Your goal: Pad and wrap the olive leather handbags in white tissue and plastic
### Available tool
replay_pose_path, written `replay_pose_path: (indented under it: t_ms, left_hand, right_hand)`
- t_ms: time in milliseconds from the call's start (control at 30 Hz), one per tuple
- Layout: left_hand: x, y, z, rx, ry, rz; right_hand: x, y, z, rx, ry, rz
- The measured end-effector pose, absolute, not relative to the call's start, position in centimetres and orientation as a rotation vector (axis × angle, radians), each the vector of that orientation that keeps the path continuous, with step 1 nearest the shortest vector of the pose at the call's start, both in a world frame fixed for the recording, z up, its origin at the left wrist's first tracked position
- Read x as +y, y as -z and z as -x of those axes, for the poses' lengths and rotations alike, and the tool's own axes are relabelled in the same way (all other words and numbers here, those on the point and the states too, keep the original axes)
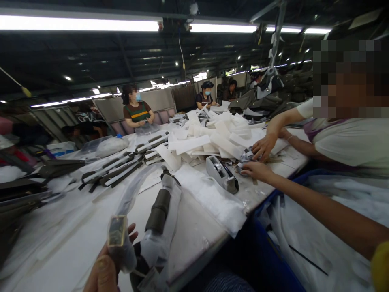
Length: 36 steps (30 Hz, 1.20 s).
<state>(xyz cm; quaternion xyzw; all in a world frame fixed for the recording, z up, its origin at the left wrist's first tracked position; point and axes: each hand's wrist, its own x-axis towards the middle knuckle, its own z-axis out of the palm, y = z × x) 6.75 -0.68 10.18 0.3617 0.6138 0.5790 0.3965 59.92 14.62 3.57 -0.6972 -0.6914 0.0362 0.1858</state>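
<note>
My left hand point(105, 269) is closed round the end of a plastic-sleeved belt point(130, 194) with a gold-rimmed square buckle point(117, 231). The belt's translucent sleeve trails away across the table. Beside it lies a dark olive rolled piece point(158, 211), partly inside clear plastic. Across the table's right side stretches my right arm, a yellow sleeve at its elbow. The fingers of my right hand point(258, 171) are bent against a small grey plastic-wrapped bundle point(240, 167). A co-worker's hand point(265, 147) is on the same bundle. Just left of it stands a grey tape dispenser point(221, 174).
White strips point(212, 134) are heaped mid-table. Olive straps with white strips point(121, 168) lie at the left. A clear bag with white contents point(209, 198) rests near the table edge. Below right stands a blue bin point(267, 247) full of plastic. Several people sit round the table.
</note>
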Motion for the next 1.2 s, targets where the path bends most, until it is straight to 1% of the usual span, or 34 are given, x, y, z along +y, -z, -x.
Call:
replay_pose_path:
  t_ms: [100,167,300,367,467,533,600,700,800,967,1200]
  left_hand:
    - [0.0,-10.3,-7.1,1.571,-1.456,-0.903]
    - [0.3,-10.4,-7.2,1.582,-1.463,-0.897]
    - [-0.5,-10.8,-7.2,1.530,-1.506,-0.938]
    - [-1.4,-11.4,-7.3,1.482,-1.554,-0.958]
    - [-2.5,-12.7,-7.4,1.420,-1.568,-0.979]
    - [-2.6,-13.9,-7.5,1.371,-1.516,-1.012]
    - [-2.2,-15.2,-7.4,1.299,-1.464,-1.053]
    - [-1.3,-16.9,-6.9,1.178,-1.406,-1.098]
    - [-0.6,-18.2,-6.5,1.198,-1.327,-1.161]
    - [-0.5,-19.8,-6.6,1.256,-1.211,-1.354]
    - [0.2,-20.4,-7.1,1.300,-1.249,-1.341]
  right_hand:
    - [13.8,-1.4,-58.7,-1.928,0.068,2.138]
    - [13.6,-0.8,-58.3,-1.883,0.155,2.205]
    - [13.1,-1.8,-57.8,-1.834,0.249,2.183]
    - [12.4,-3.3,-56.8,-1.840,0.306,2.060]
    - [10.7,-5.8,-53.2,-1.906,0.340,1.623]
    - [9.4,-7.3,-49.5,-1.977,0.267,1.293]
    - [8.1,-8.4,-45.1,-2.042,0.136,1.075]
    - [6.6,-9.4,-38.4,-2.103,-0.076,0.869]
    - [5.9,-9.9,-32.6,-2.111,-0.195,0.712]
    - [6.2,-10.6,-26.2,-2.020,-0.263,0.634]
    - [5.4,-11.7,-23.6,-1.839,-0.300,0.604]
